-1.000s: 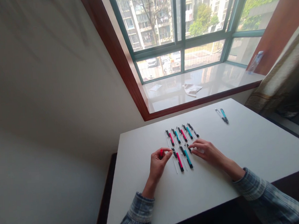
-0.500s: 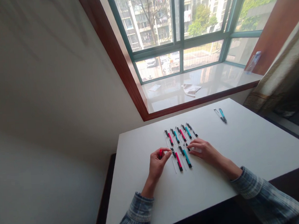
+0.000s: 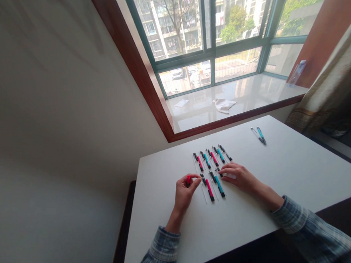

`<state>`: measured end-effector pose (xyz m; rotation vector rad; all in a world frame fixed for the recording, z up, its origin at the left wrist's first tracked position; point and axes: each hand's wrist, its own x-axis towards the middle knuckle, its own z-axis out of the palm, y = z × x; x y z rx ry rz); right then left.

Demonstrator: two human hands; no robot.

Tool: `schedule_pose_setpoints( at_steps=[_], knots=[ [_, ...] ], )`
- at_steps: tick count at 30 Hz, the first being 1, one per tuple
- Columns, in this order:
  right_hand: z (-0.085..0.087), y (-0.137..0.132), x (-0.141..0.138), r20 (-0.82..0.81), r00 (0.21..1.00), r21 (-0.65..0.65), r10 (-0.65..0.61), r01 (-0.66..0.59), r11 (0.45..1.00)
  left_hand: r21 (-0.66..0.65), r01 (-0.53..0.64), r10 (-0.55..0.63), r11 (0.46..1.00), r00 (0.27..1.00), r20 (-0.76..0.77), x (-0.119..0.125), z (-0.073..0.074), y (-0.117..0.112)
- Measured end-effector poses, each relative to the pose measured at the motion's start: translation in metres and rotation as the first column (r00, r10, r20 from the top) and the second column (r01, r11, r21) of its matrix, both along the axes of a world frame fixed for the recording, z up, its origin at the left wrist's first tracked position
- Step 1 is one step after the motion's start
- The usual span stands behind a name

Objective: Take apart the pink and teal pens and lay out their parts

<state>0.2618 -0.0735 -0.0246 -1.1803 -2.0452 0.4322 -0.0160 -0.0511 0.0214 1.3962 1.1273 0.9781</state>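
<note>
My left hand point(image 3: 185, 191) is closed around a red pen barrel point(image 3: 188, 180), whose end sticks up between the fingers. Its fingertips are beside a black pen part point(image 3: 203, 179) in the near row. At the right end of that row, my right hand point(image 3: 237, 175) has its fingertips on a small black pen part point(image 3: 219, 171), partly hidden by them. Between the hands lie a pink barrel point(image 3: 209, 190) and a teal barrel point(image 3: 219, 186), with thin refills and black parts beside them. Behind is a second row of pen parts, including a pink barrel point(image 3: 200, 162) and a teal barrel point(image 3: 221, 155).
The white table point(image 3: 154, 177) carries everything. A teal pen point(image 3: 261, 135) lies at the back right next to a clear-and-black piece point(image 3: 256, 135). Beyond the table, a white cloth point(image 3: 224, 105) and a bottle point(image 3: 297, 73) are on the windowsill.
My right hand has shifted very slightly left, and the small black part at its fingertips with it. My left hand stays where it was, holding the red barrel.
</note>
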Motion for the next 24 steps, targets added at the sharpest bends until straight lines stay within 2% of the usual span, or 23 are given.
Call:
schedule_pose_setpoints(
  at_steps=[18,24],
  knots=[
    [0.005,-0.004,0.000,-0.085,0.995,-0.045,-0.043,0.040,0.998,0.010,-0.020,0.019,1.000,0.999,0.031,-0.001,-0.002,0.000],
    [0.023,-0.014,-0.013,-0.165,0.984,0.018,-0.060,0.064,0.998,0.000,-0.005,0.005,1.000,0.999,0.040,0.000,0.001,-0.001]
  ],
)
